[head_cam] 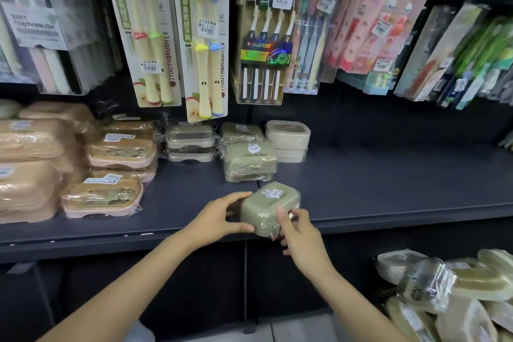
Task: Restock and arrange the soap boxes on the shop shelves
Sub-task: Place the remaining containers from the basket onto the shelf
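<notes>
Shelf: dark shelf board (388,175), front edge near the camera.
Left: stacked pink soap boxes (116,153), wrapped.
Centre: grey soap boxes (191,144), green soap-box stack (251,162).
Behind: cream soap boxes (288,140).
Front edge: green soap box (266,205), tilted, held by two hands.

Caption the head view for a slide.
Both hands, left hand and right hand, set a green soap box on the shelf.
</notes>
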